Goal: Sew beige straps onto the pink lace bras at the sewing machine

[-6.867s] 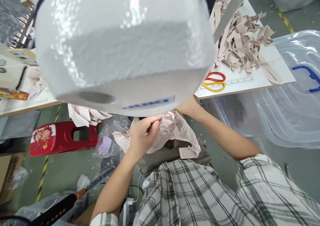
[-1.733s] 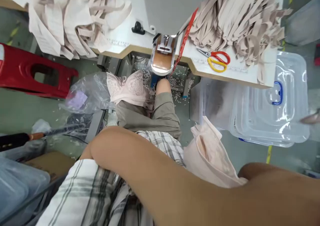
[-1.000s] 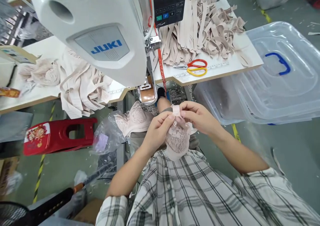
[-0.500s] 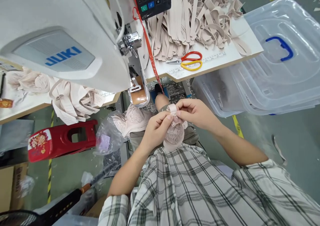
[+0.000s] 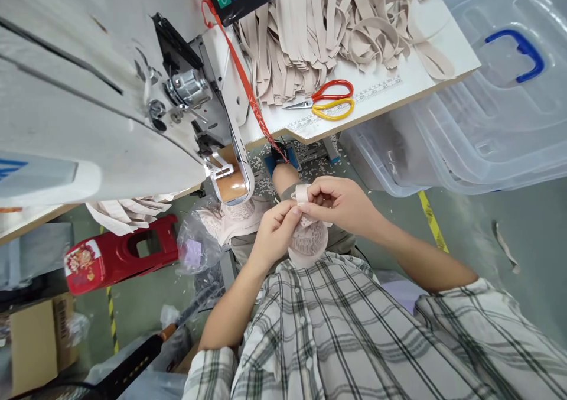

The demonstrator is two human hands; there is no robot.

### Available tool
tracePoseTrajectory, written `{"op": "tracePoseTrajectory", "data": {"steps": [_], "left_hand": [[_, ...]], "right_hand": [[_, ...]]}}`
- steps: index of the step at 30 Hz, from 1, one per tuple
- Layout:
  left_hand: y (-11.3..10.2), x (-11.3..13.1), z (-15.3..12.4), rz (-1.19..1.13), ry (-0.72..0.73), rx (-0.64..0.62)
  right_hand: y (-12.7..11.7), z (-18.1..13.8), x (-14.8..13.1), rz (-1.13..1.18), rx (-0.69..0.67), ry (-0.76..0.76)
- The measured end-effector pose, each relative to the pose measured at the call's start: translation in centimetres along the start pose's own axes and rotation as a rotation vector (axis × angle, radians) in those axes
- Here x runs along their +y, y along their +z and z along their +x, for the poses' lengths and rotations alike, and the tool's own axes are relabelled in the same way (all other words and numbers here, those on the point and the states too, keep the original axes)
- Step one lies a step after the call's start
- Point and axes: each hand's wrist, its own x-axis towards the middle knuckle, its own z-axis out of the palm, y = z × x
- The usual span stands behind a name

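My left hand [image 5: 273, 233] and my right hand [image 5: 336, 200] meet over my lap, both pinching a beige lace bra piece [image 5: 309, 241]. A folded beige strap end [image 5: 302, 194] sticks up between the fingertips of both hands. The white sewing machine [image 5: 93, 98] hangs over the upper left, its presser foot and brown plate [image 5: 230, 184] just left of my hands. More lace pieces [image 5: 230, 215] lie on my left knee.
A heap of beige straps [image 5: 328, 28] and red-and-yellow scissors [image 5: 330, 100] lie on the white table [image 5: 443, 75]. Clear plastic bins with a blue handle [image 5: 487, 122] stand right. A red stool [image 5: 117, 258] and a plastic bag [image 5: 195, 246] are on the floor left.
The view has tilted, so the machine head now fills more of the upper left. My hands stay together on the lace piece, working the strap end slightly lower and closer.
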Motion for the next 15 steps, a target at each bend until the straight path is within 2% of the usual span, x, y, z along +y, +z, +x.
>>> {"op": "tracePoseTrajectory", "data": {"steps": [4,7,15], "left_hand": [[0.3,-1.0,0.5,-0.186,-0.101,-0.016],[0.5,-1.6,0.8,-0.301,-0.148,-0.021],[0.5,-2.1,1.6,-0.405,-0.208,-0.042]], "right_hand": [[-0.2,0.1,0.2,-0.048,0.006,-0.054],[-0.3,0.3,0.5,-0.042,-0.004,-0.034],[-0.7,0.9,0.6,-0.003,-0.006,0.039]]}}
